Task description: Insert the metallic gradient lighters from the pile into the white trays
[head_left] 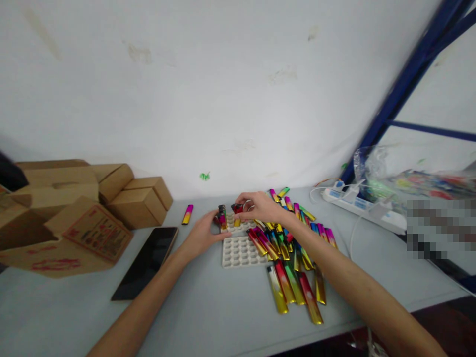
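A pale tray (243, 252) with rows of holes lies on the table in front of me. Several lighters (222, 218) with dark tops stand upright at its far left end. My left hand (204, 233) rests beside them at the tray's left edge, thumb and fingers apart, fingertips at the standing lighters. In the fingers of my right hand (257, 207) is a red and gold lighter (237, 218), held upright over the tray's back part. A heap of shiny multicoloured lighters (273, 240) lies right of the tray, partly over its edge and under my right forearm.
One pink and yellow lighter (188, 214) lies alone at the back left. A dark tablet-like slab (147, 263) and cardboard boxes (74, 238) occupy the left. A white power strip (362, 208) with cables, a blue metal frame (394, 84) and a plastic bag (379, 166) are at the right.
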Demonstrator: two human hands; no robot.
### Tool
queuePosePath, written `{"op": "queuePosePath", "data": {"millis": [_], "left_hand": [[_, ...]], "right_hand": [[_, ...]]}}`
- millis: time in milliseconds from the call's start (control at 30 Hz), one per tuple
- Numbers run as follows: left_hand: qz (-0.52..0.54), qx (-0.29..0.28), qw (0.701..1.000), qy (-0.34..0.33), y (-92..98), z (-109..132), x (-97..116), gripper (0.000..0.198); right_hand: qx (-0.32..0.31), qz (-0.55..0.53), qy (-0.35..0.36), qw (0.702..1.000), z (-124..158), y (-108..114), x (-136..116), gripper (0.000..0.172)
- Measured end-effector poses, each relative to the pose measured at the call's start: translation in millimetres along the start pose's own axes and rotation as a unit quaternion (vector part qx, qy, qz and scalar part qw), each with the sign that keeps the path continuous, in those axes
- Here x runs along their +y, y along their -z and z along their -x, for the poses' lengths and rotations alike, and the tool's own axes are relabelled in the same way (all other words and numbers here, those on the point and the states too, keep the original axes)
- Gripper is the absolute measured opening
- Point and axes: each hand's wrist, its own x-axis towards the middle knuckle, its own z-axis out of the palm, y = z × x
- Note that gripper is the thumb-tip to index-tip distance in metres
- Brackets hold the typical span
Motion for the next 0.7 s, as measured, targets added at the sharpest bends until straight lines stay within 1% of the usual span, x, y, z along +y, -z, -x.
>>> {"op": "queuePosePath", "data": {"millis": [100, 167, 200, 267, 333, 433, 500, 633, 700], "left_hand": [[-0.009, 0.006, 1.0, 0.013, -1.8, 0, -2, 0.077], [-0.008, 0.01, 1.0, 0.015, -2.4, 1, -3, 0.077], [-0.008, 0.01, 1.0, 0.015, -2.6, 1, -3, 0.078], [-0.01, 0.012, 1.0, 0.016, -2.7, 1, -4, 0.078], [-0.015, 0.012, 1.0, 0.017, -2.9, 1, -5, 0.079], [-0.016, 0.01, 1.0, 0.013, -3.0, 1, -6, 0.078], [-0.012, 0.011, 1.0, 0.009, -2.8, 1, -6, 0.076], [-0.01, 0.012, 1.0, 0.008, -2.1, 1, -5, 0.076], [-0.013, 0.009, 1.0, 0.01, -1.9, 2, -4, 0.076]], "right_hand": [[0.027, 0.042, -0.043, 0.998, 21, 28, 8, 0.041], [0.023, 0.069, -0.075, 0.995, 35, 49, 14, 0.047], [0.039, 0.095, -0.09, 0.991, 40, 59, 17, 0.046], [0.029, 0.14, -0.126, 0.982, 49, 74, 22, 0.042], [0.004, 0.179, -0.161, 0.971, 53, 82, 26, 0.041], [-0.037, 0.208, -0.185, 0.96, 53, 81, 30, 0.04], [-0.044, 0.228, -0.184, 0.955, 50, 77, 31, 0.039], [0.003, 0.302, -0.167, 0.939, 40, 65, 26, 0.04], [0.013, 0.32, -0.171, 0.932, 32, 59, 20, 0.041]]}}
